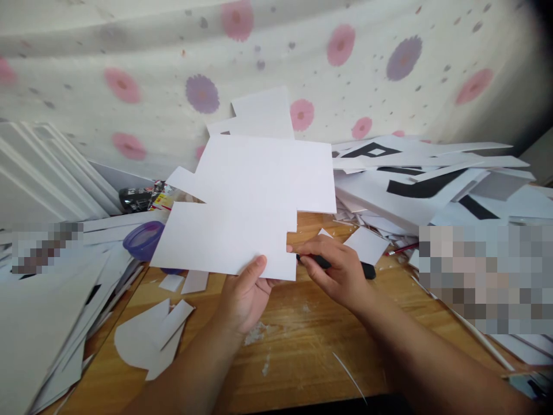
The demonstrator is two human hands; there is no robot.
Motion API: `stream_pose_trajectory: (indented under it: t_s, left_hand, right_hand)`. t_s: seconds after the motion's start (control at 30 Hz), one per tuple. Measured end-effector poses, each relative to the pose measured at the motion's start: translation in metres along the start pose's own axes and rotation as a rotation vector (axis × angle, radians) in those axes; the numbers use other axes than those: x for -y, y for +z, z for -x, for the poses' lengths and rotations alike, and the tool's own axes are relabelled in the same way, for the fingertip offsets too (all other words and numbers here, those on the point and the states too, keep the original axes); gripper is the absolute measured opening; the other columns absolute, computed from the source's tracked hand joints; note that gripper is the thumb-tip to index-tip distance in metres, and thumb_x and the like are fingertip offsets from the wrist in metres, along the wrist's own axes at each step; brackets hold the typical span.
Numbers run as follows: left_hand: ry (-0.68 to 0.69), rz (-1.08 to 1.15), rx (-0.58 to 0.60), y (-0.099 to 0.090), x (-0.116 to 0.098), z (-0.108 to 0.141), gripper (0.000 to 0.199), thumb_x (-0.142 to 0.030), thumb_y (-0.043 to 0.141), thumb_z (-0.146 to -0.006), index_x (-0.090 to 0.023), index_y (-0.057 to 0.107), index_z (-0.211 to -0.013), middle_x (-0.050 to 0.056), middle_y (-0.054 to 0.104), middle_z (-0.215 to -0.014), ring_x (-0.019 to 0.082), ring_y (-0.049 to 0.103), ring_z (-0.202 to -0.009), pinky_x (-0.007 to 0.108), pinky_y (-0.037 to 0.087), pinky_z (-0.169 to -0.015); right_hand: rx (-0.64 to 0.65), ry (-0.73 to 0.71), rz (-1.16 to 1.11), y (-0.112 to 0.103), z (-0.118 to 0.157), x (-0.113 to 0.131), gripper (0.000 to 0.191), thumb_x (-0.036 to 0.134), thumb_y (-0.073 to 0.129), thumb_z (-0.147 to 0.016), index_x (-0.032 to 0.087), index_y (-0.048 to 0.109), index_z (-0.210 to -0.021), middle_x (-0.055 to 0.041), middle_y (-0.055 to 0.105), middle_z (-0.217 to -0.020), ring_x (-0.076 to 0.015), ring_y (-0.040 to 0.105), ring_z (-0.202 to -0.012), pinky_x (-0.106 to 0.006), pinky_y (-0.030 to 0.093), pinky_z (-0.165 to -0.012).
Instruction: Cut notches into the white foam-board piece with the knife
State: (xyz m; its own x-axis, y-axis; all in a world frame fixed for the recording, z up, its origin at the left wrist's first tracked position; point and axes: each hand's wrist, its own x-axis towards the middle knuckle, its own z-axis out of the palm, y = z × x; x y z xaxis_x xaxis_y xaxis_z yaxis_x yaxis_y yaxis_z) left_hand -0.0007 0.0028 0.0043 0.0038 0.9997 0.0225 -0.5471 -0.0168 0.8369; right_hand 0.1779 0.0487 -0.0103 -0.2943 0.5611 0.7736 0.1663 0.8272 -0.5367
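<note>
A large white board (254, 190) with notched, stepped edges is held up in front of me, above the table. My left hand (246, 294) grips its lower edge, thumb on the near face and fingers behind. At the board's right edge, beside a small notch, my right hand (334, 265) is closed around a black utility knife (320, 261). The knife's blade does not show, and part of its handle is hidden by my fingers. One fingertip of the right hand is at the board's edge.
White offcuts (149, 334) lie on the wooden table (302, 357). A purple bowl (144, 239) stands left, near stacked white boards (47, 173). Piled boards with black shapes (423, 178) and a red pencil (401, 249) lie right. A flowered curtain (151, 52) hangs behind.
</note>
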Motion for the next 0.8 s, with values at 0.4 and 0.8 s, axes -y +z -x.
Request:
stream_pose_trajectory:
  t_s: [0.4, 0.8]
  left_hand:
    - [0.062, 0.032, -0.046, 0.005, 0.005, 0.001, 0.052, -0.022, 0.077, -0.079, -0.023, 0.061, -0.129, 0.004, 0.074, -0.112, 0.023, 0.066, -0.113, 0.032, 0.054, -0.096]
    - [-0.003, 0.149, 0.064, -0.005, 0.001, 0.002, 0.053, -0.019, 0.078, -0.080, -0.029, 0.060, -0.129, 0.001, 0.074, -0.113, 0.017, 0.071, -0.098, 0.028, 0.057, -0.089]
  right_hand:
    - [-0.048, -0.072, 0.094, 0.004, -0.001, 0.004, 0.015, 0.004, 0.056, -0.085, 0.019, 0.060, -0.089, -0.0033, 0.068, -0.083, -0.0119, 0.062, -0.069, -0.023, 0.048, -0.062]
    - [-0.051, 0.009, 0.191, -0.011, -0.003, 0.005, 0.009, 0.012, 0.050, -0.085, 0.019, 0.052, -0.080, 0.0015, 0.058, -0.068, -0.0109, 0.054, -0.061, -0.022, 0.042, -0.058]
